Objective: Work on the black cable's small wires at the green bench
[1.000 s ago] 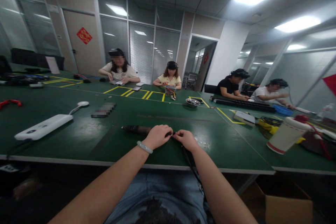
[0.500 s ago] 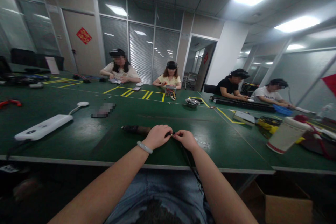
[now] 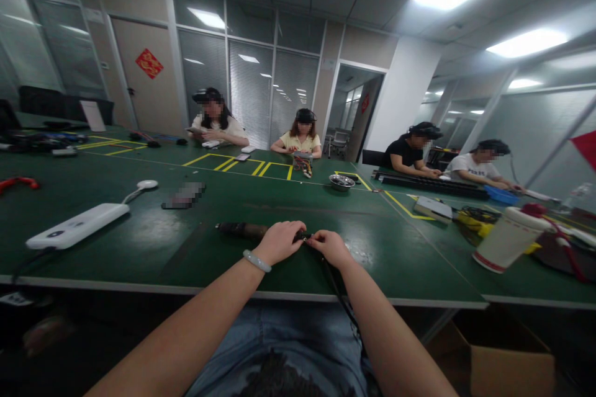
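An electric screwdriver with a brown body and black nose lies on the green table, its metal tip pointing left. My left hand, with a pale bangle at the wrist, is wrapped over its right end and hides that part. Close beside it, my right hand is closed in a pinch at the end of a black cord. A small shiny spot shows between the fingertips of both hands, too small to name. From under the right hand the cord runs down over the table's front edge.
A white power strip and a phone lie to the left. Beyond my hands stands a metal bowl. On the right are a paper cup and a white box. Several co-workers sit around the table.
My fingers shift only slightly at the screwdriver's end; the screwdriver stays in place. The co-worker at the back left has changed hand position.
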`<action>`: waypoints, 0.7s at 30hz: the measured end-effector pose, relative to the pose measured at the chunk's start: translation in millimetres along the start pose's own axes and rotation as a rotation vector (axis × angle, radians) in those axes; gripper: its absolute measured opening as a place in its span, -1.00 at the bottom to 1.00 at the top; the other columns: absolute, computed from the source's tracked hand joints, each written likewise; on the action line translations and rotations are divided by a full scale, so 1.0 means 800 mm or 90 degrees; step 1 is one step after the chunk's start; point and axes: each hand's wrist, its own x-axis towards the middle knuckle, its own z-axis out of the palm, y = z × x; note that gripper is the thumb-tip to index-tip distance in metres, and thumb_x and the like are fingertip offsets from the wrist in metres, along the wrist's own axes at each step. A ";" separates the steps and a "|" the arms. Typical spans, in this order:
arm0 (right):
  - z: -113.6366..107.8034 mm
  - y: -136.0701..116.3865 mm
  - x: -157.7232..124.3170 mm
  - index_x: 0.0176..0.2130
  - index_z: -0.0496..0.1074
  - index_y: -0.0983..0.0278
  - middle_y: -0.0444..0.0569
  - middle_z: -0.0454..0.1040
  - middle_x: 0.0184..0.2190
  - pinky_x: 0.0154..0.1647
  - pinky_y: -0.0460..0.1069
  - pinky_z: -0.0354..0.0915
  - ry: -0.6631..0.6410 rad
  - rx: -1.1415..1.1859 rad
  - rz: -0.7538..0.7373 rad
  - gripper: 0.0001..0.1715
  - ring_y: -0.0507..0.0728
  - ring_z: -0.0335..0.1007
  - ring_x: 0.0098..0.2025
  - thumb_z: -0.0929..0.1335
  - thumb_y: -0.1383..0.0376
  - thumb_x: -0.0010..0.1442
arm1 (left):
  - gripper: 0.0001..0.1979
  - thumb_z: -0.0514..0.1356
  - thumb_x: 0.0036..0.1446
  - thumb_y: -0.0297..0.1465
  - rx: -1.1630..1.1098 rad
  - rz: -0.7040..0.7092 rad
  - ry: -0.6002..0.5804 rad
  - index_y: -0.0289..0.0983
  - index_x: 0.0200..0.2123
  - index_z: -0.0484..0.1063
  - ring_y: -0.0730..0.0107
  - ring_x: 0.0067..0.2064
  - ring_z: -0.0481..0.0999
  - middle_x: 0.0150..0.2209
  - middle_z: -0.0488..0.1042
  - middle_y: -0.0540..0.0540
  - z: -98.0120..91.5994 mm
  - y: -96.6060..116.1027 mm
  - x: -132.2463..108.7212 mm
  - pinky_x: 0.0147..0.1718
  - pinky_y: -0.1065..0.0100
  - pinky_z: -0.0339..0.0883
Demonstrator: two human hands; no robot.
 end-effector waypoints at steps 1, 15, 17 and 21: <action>0.000 0.000 0.000 -0.36 0.51 0.28 -0.11 0.51 -0.46 -0.45 -0.10 0.15 0.000 0.000 0.000 -0.67 0.03 0.36 -0.44 0.37 0.06 0.09 | -0.76 0.14 0.17 -0.30 0.002 -0.005 0.001 -0.18 -0.08 0.35 0.29 -0.14 0.45 -0.16 0.47 -0.06 0.000 0.000 0.000 -0.15 0.30 0.26; 0.001 -0.003 0.000 -0.36 0.53 0.27 -0.09 0.55 -0.40 -0.35 -0.09 0.23 0.003 0.007 -0.008 -0.71 0.06 0.43 -0.37 0.37 0.10 0.11 | -0.86 0.14 0.17 -0.36 -0.010 0.018 -0.015 -0.17 -0.19 0.42 0.31 -0.14 0.44 -0.19 0.47 -0.04 -0.002 0.001 0.000 -0.13 0.31 0.26; 0.002 -0.003 0.000 -0.36 0.52 0.27 -0.10 0.55 -0.41 -0.37 -0.09 0.21 0.012 0.003 -0.012 -0.72 0.05 0.42 -0.38 0.37 0.10 0.11 | -0.83 0.15 0.16 -0.36 -0.006 0.010 -0.012 -0.17 -0.16 0.40 0.30 -0.13 0.44 -0.19 0.47 -0.05 -0.002 0.001 0.000 -0.13 0.30 0.25; 0.003 -0.004 -0.001 -0.37 0.52 0.27 -0.10 0.54 -0.41 -0.39 -0.09 0.20 0.030 -0.015 -0.013 -0.72 0.04 0.41 -0.40 0.38 0.10 0.11 | -0.81 0.16 0.15 -0.34 -0.004 0.002 -0.004 -0.18 -0.14 0.38 0.29 -0.15 0.44 -0.20 0.47 -0.05 -0.001 0.001 0.000 -0.14 0.30 0.25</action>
